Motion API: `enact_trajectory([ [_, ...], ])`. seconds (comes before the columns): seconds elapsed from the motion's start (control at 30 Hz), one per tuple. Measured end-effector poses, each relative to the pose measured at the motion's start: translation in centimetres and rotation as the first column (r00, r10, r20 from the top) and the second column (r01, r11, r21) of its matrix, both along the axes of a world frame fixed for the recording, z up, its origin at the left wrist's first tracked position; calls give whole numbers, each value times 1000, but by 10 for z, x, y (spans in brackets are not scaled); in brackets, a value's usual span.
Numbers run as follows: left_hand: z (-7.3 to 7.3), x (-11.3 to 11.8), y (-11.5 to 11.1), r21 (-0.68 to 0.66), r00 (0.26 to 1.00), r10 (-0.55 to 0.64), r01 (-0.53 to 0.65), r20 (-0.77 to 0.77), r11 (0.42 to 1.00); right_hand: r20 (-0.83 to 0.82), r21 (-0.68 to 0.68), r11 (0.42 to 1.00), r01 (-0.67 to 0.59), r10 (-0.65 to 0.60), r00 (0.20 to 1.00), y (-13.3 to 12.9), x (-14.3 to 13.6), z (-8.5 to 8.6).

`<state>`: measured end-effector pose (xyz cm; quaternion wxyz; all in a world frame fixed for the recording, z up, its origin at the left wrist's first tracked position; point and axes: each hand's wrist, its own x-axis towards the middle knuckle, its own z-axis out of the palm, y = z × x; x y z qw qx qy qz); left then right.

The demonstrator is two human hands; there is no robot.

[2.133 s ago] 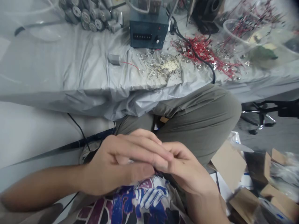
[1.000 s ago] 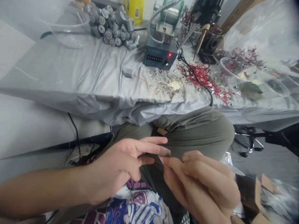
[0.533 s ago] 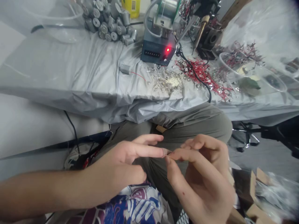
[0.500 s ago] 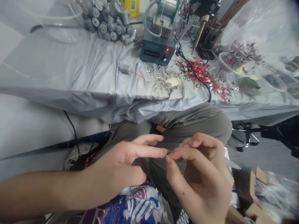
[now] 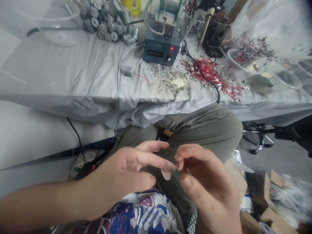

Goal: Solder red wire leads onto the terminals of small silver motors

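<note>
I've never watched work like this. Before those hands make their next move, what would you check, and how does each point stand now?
1. Both hands away from the soldering iron: ok; left hand and right hand are over the lap.
2. Iron tip hot or cold: cannot tell.
3. Indicator light on the dark box lit: ok, it glows red.
4. Single motor lying apart from the motor pile: ok, with a red wire at one end.
5. Black cable clear of the heaped red wires: not ok, it crosses them.
6. Fingers free of tiny bits: cannot tell.
</note>
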<state>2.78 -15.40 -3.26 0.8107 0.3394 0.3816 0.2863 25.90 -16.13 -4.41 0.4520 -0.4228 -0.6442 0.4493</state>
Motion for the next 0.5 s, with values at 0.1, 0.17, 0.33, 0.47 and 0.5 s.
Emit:
enact_trajectory([
  [0.1, -2, 0, -2, -33, 995, 31, -28, 91, 999, 223, 200, 976, -86, 40, 974, -5, 3, 3],
  [0.17, -1, -1, -2, -70, 986, 73, -63, 148, 996, 369, 331, 939, -95, -36, 929, -7, 3, 3],
  [0.33, 3, -3, -1, -94, 983, 86, -71, 163, 993, 416, 448, 890, -86, -123, 901, -5, -4, -2],
  [0.47, 1, -3, -2, -100, 982, 35, -16, 187, 995, 346, 396, 910, -123, -24, 938, 0, -10, -1],
  [0.5, 0, -3, -3, -123, 980, 39, -16, 193, 992, 319, 384, 915, -120, -9, 948, 1, -11, 0],
])
